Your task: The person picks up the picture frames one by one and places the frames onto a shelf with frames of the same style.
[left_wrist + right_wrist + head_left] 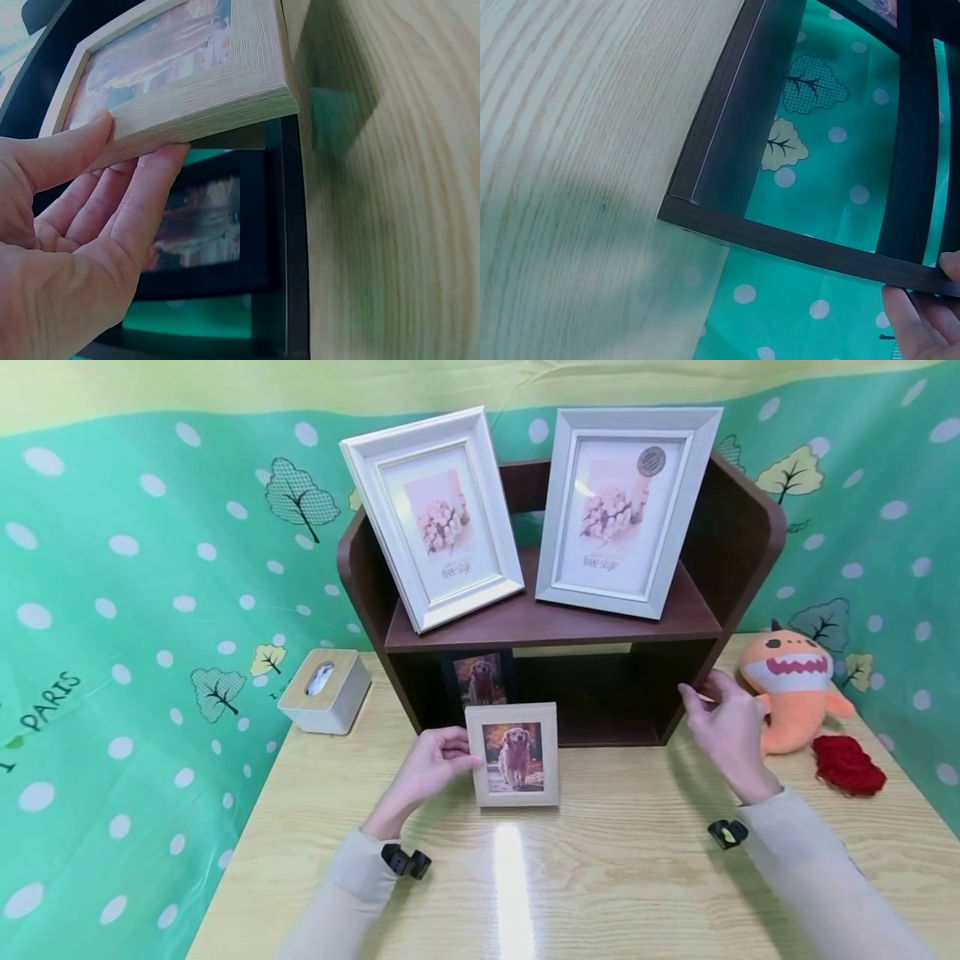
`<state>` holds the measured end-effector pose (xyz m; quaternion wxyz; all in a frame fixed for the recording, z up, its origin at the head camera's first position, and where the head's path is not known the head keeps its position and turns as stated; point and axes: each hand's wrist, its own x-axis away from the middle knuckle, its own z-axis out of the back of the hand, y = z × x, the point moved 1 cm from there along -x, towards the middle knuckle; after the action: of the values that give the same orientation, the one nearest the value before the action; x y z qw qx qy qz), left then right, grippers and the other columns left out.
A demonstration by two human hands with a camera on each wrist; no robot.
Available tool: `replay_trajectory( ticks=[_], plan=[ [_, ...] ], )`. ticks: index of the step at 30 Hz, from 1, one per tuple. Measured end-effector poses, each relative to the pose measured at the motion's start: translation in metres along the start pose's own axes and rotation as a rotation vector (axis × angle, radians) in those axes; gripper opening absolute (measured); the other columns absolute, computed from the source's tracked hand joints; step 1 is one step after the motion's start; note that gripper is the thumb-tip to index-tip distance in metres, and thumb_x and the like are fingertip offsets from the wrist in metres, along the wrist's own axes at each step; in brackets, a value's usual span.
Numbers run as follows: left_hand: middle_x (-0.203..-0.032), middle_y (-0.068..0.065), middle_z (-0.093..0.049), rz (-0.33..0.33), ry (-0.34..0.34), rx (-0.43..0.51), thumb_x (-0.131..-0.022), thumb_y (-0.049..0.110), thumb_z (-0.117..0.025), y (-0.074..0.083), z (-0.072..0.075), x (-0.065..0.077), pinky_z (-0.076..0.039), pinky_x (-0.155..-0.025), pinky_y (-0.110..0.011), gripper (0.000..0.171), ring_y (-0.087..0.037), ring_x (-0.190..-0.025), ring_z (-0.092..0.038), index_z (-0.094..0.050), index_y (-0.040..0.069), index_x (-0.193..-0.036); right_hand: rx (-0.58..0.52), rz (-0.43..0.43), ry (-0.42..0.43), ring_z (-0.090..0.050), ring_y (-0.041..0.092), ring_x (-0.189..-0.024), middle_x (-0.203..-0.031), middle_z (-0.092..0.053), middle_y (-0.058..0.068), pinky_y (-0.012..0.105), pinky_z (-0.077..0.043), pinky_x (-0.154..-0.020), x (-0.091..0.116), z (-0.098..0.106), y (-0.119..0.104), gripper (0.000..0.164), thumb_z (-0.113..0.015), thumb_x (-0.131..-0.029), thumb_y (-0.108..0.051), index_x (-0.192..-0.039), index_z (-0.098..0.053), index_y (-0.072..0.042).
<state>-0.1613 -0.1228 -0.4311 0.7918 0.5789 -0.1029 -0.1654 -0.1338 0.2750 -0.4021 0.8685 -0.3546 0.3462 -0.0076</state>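
My left hand [431,766] pinches the left edge of a light wooden photo frame [474,760] with a dog picture, thumb in front and fingers behind. In the left wrist view the same wooden frame [202,101] tilts above my fingers. Behind it, on the lower shelf, stands a black photo frame [448,681] with a similar picture. My right hand [726,727] holds the right side panel of the dark brown shelf [693,685]. The right wrist view shows the thumb and fingers [907,319] on either side of that panel's edge.
Two white picture frames [420,610] [551,527] lean on the upper shelf. A tissue box [322,710] stands left of the shelf. An orange plush shark [791,693] and red yarn [847,766] lie to the right on the wooden table [615,860].
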Motion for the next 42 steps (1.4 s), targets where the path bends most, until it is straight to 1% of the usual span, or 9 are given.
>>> replay_trajectory(
  ticks=[7,11,18,25,28,32,36,39,42],
  plan=[
    [-0.095,-0.012,-0.067,0.007,-0.026,0.021,-0.081,-0.002,-0.073,0.004,-0.012,-0.017,-0.056,-0.071,-0.031,0.026,-0.021,-0.084,-0.065,-0.066,-0.005,-0.106,0.004,-0.004,-0.009,-0.067,0.036,-0.082,-0.093,-0.068,0.02,-0.001,-0.036,-0.063,0.006,0.005,0.002,0.021,-0.068,-0.089,-0.014,-0.1,-0.065,0.003],
    [-0.095,-0.012,-0.067,0.021,-0.019,0.031,-0.082,-0.002,-0.072,0.004,-0.017,-0.026,-0.057,-0.071,-0.033,0.027,-0.02,-0.084,-0.066,-0.066,-0.005,-0.108,0.0,0.005,-0.008,-0.067,0.036,-0.082,-0.093,-0.068,0.02,-0.001,-0.037,-0.064,0.005,0.003,0.002,0.02,-0.067,-0.089,-0.014,-0.1,-0.065,0.004],
    [-0.099,-0.019,-0.066,0.015,-0.016,0.093,-0.083,-0.004,-0.071,0.01,-0.028,-0.04,-0.056,-0.075,-0.037,0.032,-0.028,-0.089,-0.066,-0.062,-0.01,-0.112,-0.001,-0.004,-0.007,-0.067,0.036,-0.082,-0.093,-0.068,0.021,-0.001,-0.037,-0.064,0.002,0.002,0.001,0.021,-0.066,-0.09,-0.014,-0.1,-0.064,0.004],
    [-0.1,-0.023,-0.066,-0.013,0.01,0.048,-0.084,-0.008,-0.067,0.047,-0.036,-0.036,-0.056,-0.074,-0.035,0.028,-0.031,-0.091,-0.066,-0.061,-0.013,-0.11,0.02,0.014,0.022,-0.068,0.035,-0.081,-0.09,-0.068,0.021,-0.001,-0.034,-0.062,0.0,-0.001,0.001,0.019,-0.068,-0.088,-0.013,-0.096,-0.064,0.004],
    [-0.101,-0.023,-0.066,-0.006,0.011,0.069,-0.084,-0.007,-0.067,0.035,-0.04,-0.047,-0.056,-0.075,-0.039,0.029,-0.031,-0.091,-0.066,-0.061,-0.012,-0.112,0.019,0.016,0.024,-0.068,0.036,-0.081,-0.091,-0.068,0.021,-0.001,-0.034,-0.062,-0.001,-0.001,0.001,0.019,-0.068,-0.088,-0.013,-0.096,-0.064,0.004],
    [-0.102,-0.022,-0.066,0.001,0.011,0.124,-0.085,-0.004,-0.067,0.017,-0.05,-0.061,-0.055,-0.077,-0.044,0.032,-0.028,-0.09,-0.065,-0.06,-0.01,-0.115,0.012,-0.005,-0.002,-0.067,0.036,-0.084,-0.094,-0.067,0.021,-0.002,-0.034,-0.064,-0.002,0.001,0.0,0.021,-0.066,-0.09,-0.015,-0.1,-0.064,0.004],
    [-0.098,-0.018,-0.067,-0.01,-0.003,0.161,-0.086,-0.005,-0.066,0.02,-0.061,-0.068,-0.055,-0.077,-0.043,0.027,-0.021,-0.084,-0.065,-0.061,-0.009,-0.112,0.018,-0.018,-0.014,-0.067,0.037,-0.086,-0.096,-0.067,0.021,-0.002,-0.034,-0.064,-0.002,0.002,0.0,0.022,-0.065,-0.091,-0.016,-0.102,-0.063,0.003],
    [-0.096,-0.015,-0.067,-0.01,-0.01,0.154,-0.086,-0.004,-0.066,0.023,-0.069,-0.075,-0.055,-0.076,-0.039,0.024,-0.018,-0.082,-0.064,-0.062,-0.008,-0.11,0.024,-0.017,-0.007,-0.067,0.036,-0.083,-0.094,-0.068,0.022,-0.002,-0.034,-0.063,-0.001,0.001,0.0,0.022,-0.065,-0.09,-0.015,-0.1,-0.063,0.004],
    [-0.097,-0.014,-0.068,-0.008,0.006,0.131,-0.086,-0.003,-0.067,0.026,-0.076,-0.081,-0.055,-0.076,-0.034,0.025,-0.017,-0.083,-0.063,-0.062,-0.007,-0.11,0.027,-0.013,0.0,-0.068,0.036,-0.081,-0.093,-0.068,0.022,-0.002,-0.034,-0.062,-0.001,0.0,0.0,0.021,-0.066,-0.089,-0.014,-0.099,-0.063,0.004]
  ],
)
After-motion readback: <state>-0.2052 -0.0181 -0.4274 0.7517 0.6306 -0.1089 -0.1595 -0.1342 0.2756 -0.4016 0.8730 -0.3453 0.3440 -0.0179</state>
